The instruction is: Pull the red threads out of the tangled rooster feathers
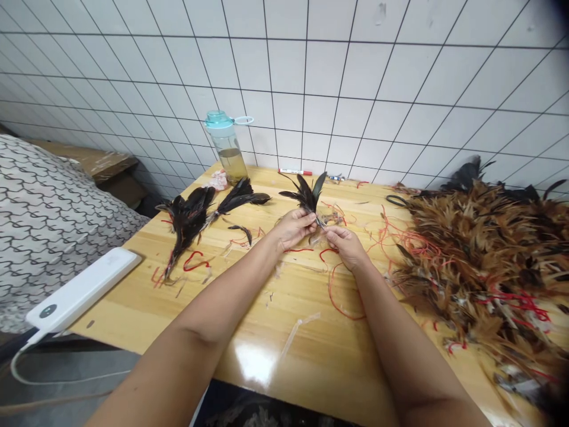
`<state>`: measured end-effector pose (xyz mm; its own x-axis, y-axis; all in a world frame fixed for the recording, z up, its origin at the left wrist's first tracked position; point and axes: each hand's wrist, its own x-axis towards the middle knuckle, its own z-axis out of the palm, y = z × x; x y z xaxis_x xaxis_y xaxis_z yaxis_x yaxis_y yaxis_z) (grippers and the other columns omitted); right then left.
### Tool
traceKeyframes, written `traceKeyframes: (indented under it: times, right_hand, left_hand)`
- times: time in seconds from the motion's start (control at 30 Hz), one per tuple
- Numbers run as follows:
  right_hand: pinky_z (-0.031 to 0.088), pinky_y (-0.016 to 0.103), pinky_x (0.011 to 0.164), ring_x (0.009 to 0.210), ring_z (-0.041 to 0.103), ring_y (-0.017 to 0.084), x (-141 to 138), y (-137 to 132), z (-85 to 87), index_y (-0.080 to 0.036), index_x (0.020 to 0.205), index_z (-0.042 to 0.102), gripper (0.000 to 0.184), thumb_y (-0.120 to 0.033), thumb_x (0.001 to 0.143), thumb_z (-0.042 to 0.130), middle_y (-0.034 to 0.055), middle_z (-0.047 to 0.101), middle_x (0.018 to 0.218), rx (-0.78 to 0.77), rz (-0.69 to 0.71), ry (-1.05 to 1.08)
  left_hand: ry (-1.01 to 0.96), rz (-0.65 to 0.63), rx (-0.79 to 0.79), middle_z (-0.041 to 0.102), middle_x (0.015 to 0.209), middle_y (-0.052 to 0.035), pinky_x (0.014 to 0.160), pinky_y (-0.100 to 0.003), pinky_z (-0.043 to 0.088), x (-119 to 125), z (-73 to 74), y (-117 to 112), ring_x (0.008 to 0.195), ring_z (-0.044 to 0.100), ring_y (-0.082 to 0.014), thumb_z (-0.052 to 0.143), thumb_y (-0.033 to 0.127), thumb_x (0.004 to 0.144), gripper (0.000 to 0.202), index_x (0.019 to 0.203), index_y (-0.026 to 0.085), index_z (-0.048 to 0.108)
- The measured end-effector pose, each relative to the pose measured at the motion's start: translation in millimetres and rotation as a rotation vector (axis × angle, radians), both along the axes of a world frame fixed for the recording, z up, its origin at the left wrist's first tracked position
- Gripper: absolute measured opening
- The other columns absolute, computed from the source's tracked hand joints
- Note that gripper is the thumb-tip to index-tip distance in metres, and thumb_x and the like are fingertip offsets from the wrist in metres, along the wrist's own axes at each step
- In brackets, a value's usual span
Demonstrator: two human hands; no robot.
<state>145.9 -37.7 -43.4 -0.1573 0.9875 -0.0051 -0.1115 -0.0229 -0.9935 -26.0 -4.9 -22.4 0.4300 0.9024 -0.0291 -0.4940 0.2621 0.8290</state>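
Over the middle of a wooden table (284,296), my left hand (294,227) pinches the base of a small bunch of black feathers (307,193) that fans up and away from me. My right hand (347,244) sits just to the right, fingertips touching the quill ends of the same bunch. A loose red string (334,292) trails on the table below my right hand.
Two bundles of black feathers (195,213) lie at the left. A large heap of brown feathers with red strings (484,255) fills the right side. A water bottle (226,145) and a red marker (294,172) stand by the tiled wall. A white power bank (82,290) rests at the table's left corner.
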Motion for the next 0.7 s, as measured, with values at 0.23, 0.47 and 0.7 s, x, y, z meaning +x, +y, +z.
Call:
traceKeyframes:
  times: [0.23,0.47,0.7]
  right_hand:
    - [0.032,0.025,0.052,0.055,0.039,0.009,-2.4,-2.4,3.6,-0.019,0.081,0.069,0.039,-0.055,0.065,0.073,0.0003,0.063,0.071,0.053,0.026,-0.045]
    - [0.036,0.026,0.057,0.061,0.044,0.012,-5.0,-3.8,6.3,-0.020,0.071,0.063,0.035,-0.053,0.065,0.072,-0.0015,0.054,0.062,0.092,0.031,-0.068]
    - [0.038,0.027,0.064,0.062,0.044,0.011,-4.9,-3.1,2.9,-0.019,0.067,0.060,0.028,-0.046,0.070,0.068,-0.0026,0.052,0.062,0.142,0.035,-0.100]
  left_hand:
    - [0.017,-0.085,-0.074,0.062,0.063,-0.0002,0.061,-0.019,0.047,5.1,-2.8,-4.6,0.060,0.060,-0.0071,0.085,0.026,0.065,0.033,0.079,0.010,0.059]
    - [0.030,-0.138,-0.027,0.063,0.066,-0.0003,0.063,-0.020,0.046,4.9,-4.4,-4.8,0.059,0.058,-0.0057,0.088,0.032,0.059,0.039,0.078,0.010,0.061]
    - [0.074,-0.136,0.002,0.063,0.067,0.0002,0.059,-0.019,0.044,6.2,-5.4,-6.0,0.057,0.056,-0.0050,0.089,0.033,0.057,0.042,0.078,0.010,0.061]
